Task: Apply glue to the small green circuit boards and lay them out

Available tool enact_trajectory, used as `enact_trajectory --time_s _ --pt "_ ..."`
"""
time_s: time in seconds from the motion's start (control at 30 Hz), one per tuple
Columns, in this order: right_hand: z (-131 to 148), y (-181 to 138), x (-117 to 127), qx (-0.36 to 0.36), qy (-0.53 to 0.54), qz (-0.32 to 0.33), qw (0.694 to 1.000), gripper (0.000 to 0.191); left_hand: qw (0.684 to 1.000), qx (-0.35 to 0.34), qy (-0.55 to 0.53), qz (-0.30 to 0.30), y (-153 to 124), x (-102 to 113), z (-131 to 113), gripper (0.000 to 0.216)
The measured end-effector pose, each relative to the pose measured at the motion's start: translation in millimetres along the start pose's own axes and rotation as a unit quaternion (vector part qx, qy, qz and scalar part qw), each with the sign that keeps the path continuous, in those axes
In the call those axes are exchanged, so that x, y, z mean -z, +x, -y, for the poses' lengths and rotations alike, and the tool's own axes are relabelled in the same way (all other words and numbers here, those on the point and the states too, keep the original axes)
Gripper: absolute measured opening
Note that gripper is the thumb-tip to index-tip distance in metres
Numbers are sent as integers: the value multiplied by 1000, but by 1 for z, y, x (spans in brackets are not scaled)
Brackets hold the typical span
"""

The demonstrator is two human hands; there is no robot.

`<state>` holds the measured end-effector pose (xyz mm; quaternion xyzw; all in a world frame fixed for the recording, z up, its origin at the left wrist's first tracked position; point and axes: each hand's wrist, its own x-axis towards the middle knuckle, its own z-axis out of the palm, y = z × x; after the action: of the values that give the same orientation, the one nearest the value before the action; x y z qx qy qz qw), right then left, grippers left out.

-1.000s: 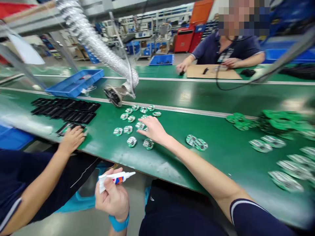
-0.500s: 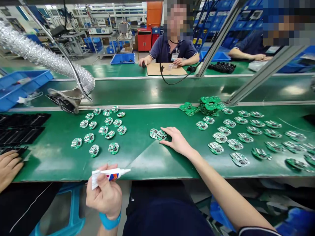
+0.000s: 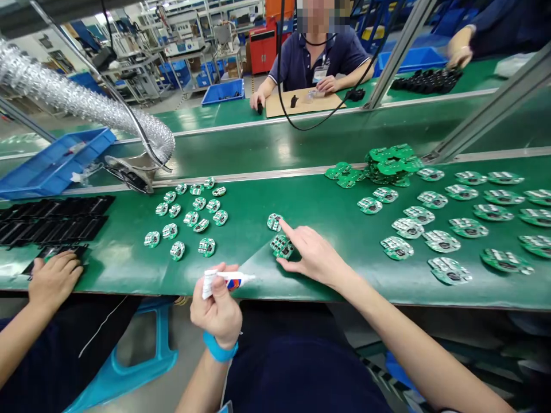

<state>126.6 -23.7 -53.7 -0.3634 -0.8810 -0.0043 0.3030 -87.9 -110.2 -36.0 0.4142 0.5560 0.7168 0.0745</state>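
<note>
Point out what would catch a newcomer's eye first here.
Rows of round green circuit boards fill the green conveyor bench, mostly centre and right. Nearest the camera, the person's left hand grips a small glue tube at the bench edge, while the right hand spreads around one board.

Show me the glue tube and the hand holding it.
Glue tube (image 3: 228,279): head view, point on its barrel.
Left hand (image 3: 217,310): head view, point on the middle of the hand.
</note>
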Motion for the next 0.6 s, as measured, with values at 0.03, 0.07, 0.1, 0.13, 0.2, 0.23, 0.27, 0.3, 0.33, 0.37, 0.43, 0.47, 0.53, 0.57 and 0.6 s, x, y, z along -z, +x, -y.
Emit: enact_trajectory --time_s 0.03,0.07,0.1,0.13,0.2,0.23,0.27,0.3,0.33,0.37,0.43,0.47,0.53,0.57,0.6 --pt "12 0 4 16 6 0 1000 88 1000 -19 15 15 -1 -2 0 30" --pt "22 1 8 29 14 1 999 90 998 -41 27 28 -2 -4 0 29" --pt "32 1 12 39 21 2 999 92 997 -64 34 40 -3 -6 1 28" --pt "40 2 14 46 28 4 999 94 995 -86 35 47 -4 -8 2 25" --pt "50 4 18 53 35 6 998 94 991 -120 31 53 -7 -11 4 20" --pt "52 5 19 55 35 9 998 94 990 -130 29 53 -9 -12 5 18" --pt "54 5 20 57 34 9 998 94 989 -136 31 54 -10 -12 5 17" --pt "55 6 21 59 32 9 998 93 988 -140 35 55 -11 -13 6 16" --pt "56 6 21 61 31 9 998 92 987 -143 39 57 -11 -13 6 16" --pt "57 6 21 63 31 8 998 92 987 -145 43 58 -12 -12 7 16" --pt "58 6 22 65 35 5 997 91 986 -150 48 61 -13 -10 8 17" --pt "59 6 23 66 38 4 997 90 985 -153 50 63 -13 -9 10 19" --pt "62 6 23 65 39 4 997 90 984 -159 55 67 -14 -8 12 21" --pt "63 7 24 65 38 5 997 91 983 -163 58 68 -14 -7 12 22" --pt "64 7 24 65 38 5 997 91 982 -166 62 69 -14 -6 13 22"
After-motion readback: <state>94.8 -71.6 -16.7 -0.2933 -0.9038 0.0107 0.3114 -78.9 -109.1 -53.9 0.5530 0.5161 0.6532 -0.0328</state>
